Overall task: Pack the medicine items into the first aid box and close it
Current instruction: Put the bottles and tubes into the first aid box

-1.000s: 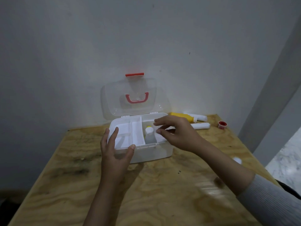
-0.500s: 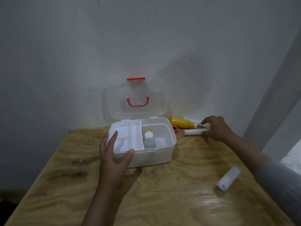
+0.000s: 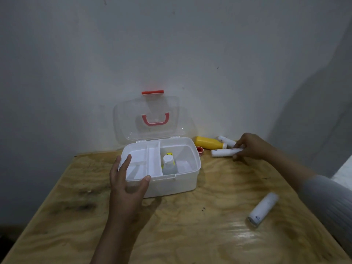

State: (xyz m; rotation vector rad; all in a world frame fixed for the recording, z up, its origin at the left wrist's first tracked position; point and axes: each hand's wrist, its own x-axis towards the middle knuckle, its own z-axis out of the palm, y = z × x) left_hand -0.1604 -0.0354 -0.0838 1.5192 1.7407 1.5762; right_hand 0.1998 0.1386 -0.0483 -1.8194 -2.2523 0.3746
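Observation:
A white first aid box (image 3: 171, 185) stands open on the wooden table, its clear lid (image 3: 148, 119) with a red handle leaning back against the wall. A small clear bottle (image 3: 168, 164) with a white cap stands in the box's right compartment. My left hand (image 3: 127, 183) grips the box's front left corner. My right hand (image 3: 251, 147) closes its fingers on a white tube (image 3: 222, 152) lying right of the box. Behind it lie a yellow bottle (image 3: 207, 142) and another white tube (image 3: 226, 141). A small red roll (image 3: 200, 150) sits beside the box.
A third white tube (image 3: 263, 208) lies loose on the table (image 3: 190, 235) at the front right. The grey wall stands close behind the box, and the table's right edge runs just past my right sleeve.
My right hand left the box, reached right to the items by the wall and now has its fingers on the white tube. My left hand stayed on the box.

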